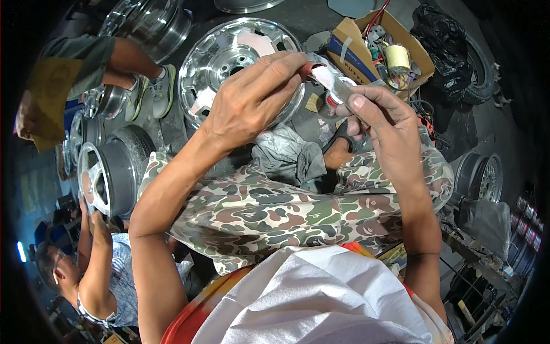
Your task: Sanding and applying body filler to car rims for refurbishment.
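In my right hand [384, 117] is a flat grey spreader [342, 90], pinched between thumb and fingers. A whitish, paste-like layer [322, 74] covers its far end. My left hand [246, 103] pinches a small reddish-brown flat piece [310, 69] against that end; its exact kind is unclear. Partly behind my left hand lies a shiny chrome wheel rim [192, 69] with pale pinkish patches [255, 40] on its face. Below the spreader, a round tin [331, 105] with red and white on it is half hidden by my right fingers.
A cardboard box [349, 54] of tools and a yellowish roll stands far right, beside a black bag [438, 40] and tyre. A grey rag [289, 152] lies before my camouflage-clad legs. At left, one person stands in sneakers [163, 92]; another handles a wheel [106, 178].
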The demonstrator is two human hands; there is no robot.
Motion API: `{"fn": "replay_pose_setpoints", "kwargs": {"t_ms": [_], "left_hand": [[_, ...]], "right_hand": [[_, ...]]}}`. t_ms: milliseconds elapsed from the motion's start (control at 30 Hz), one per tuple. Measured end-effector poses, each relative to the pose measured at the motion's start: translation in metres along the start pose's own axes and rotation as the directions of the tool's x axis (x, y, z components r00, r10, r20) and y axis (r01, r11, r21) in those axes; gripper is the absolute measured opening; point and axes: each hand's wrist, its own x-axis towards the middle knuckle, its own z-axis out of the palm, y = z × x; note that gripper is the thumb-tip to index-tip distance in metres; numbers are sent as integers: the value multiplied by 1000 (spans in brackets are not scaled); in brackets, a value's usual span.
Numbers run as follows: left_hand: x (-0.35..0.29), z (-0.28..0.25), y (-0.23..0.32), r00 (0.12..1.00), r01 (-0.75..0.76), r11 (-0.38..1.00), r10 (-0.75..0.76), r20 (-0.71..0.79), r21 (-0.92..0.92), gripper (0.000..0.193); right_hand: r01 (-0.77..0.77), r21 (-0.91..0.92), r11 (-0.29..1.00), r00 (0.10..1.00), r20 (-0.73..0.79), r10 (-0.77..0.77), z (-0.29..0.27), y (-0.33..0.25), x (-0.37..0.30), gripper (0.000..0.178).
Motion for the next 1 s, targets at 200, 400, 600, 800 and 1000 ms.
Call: {"fn": "replay_pose_setpoints", "kwargs": {"t_ms": [200,400,600,800,1000], "left_hand": [[0,-4,-2,999,17,1000,-17,36,17,19],[1,-1,3,998,30,1000,-30,54,-4,20],[0,-1,2,998,-31,998,29,56,48,20],[1,-3,3,993,59,998,-60,101,13,19],[-12,9,7,951,275,954,-252,178,-122,23]], "right_hand": [[248,-353,902,952,-81,-294,5,5,1,20],[339,-501,796,918,-11,-397,14,3,0,19],[-24,-6,1000,999,-47,24,8,6,0,23],[-125,271,955,992,8,127,-2,11,3,24],[-17,36,999,997,-73,20,-6,3,3,22]]}}
